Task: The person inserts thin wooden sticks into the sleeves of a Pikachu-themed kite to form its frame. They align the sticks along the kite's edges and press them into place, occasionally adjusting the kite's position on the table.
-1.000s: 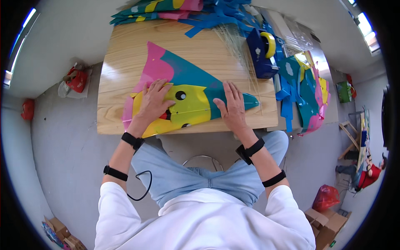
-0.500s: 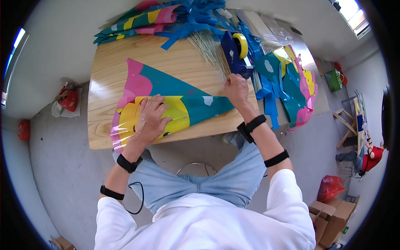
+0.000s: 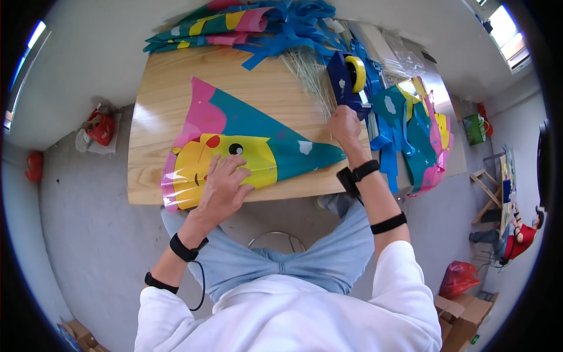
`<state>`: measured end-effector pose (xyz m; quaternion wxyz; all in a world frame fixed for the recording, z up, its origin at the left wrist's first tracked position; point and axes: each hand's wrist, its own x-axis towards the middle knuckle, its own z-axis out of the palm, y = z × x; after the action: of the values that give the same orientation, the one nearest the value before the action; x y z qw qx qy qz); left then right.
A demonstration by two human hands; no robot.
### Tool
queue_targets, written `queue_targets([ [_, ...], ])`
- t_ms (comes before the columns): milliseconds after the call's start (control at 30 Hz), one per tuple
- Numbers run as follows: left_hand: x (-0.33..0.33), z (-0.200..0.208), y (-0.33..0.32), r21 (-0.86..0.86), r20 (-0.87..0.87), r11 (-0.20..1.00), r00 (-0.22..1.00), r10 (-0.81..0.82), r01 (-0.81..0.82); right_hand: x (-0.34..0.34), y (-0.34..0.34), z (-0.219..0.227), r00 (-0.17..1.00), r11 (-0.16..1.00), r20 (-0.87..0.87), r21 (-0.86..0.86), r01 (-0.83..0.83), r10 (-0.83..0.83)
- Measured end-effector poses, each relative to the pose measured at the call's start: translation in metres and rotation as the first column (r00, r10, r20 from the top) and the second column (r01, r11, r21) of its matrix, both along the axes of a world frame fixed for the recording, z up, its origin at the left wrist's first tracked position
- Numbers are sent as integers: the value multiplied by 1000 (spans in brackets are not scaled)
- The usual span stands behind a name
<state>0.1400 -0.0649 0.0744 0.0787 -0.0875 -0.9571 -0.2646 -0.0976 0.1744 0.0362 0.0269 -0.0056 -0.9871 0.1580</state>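
Note:
A folded triangular plastic kite (image 3: 275, 132) lies on the table, teal and pink with a yellow cartoon face. Its narrow tip points right. My left hand (image 3: 226, 185) rests on the yellow part, fingers spread and slightly bent. My right hand (image 3: 345, 124) is closed by the kite's tip, at the front of a dark blue tape dispenser (image 3: 340, 79) carrying a yellow tape roll (image 3: 356, 74). The back of the hand hides whatever its fingers hold.
Thin pale rods (image 3: 308, 76) lie left of the dispenser. Blue ribbons (image 3: 299, 26) and folded kites (image 3: 217, 26) are heaped at the back. Another kite (image 3: 419, 138) lies at the right. A person in red (image 3: 519, 240) sits at another table, far right.
My left hand has slid right and down over the yellow part, uncovering the printed eye. My right hand stays closed by the dispenser. The whole view has shifted slightly.

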Motion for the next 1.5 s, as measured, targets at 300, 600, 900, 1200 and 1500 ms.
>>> queue_targets([
  [300, -32, -10, 35, 874, 303, 419, 950, -75, -246, 113, 36, 50, 815, 465, 320, -882, 70, 484],
  [600, -69, 1, -19, 825, 473, 312, 878, 76, -471, 107, -72, 51, 753, 572, 36, -674, -467, 657],
  [900, -125, -44, -121, 451, 278, 696, 829, 486, -559, 28, -159, -21, 804, 739, -45, -366, -566, 593],
  [1200, -151, -68, -134, 237, 164, 883, 913, 374, -404, 22, -173, -44, 820, 788, -88, -237, -568, 565],
  [1500, -172, -78, -101, 265, 108, 903, 941, 320, -338, 18, -159, -40, 831, 800, -94, -231, -554, 549],
])
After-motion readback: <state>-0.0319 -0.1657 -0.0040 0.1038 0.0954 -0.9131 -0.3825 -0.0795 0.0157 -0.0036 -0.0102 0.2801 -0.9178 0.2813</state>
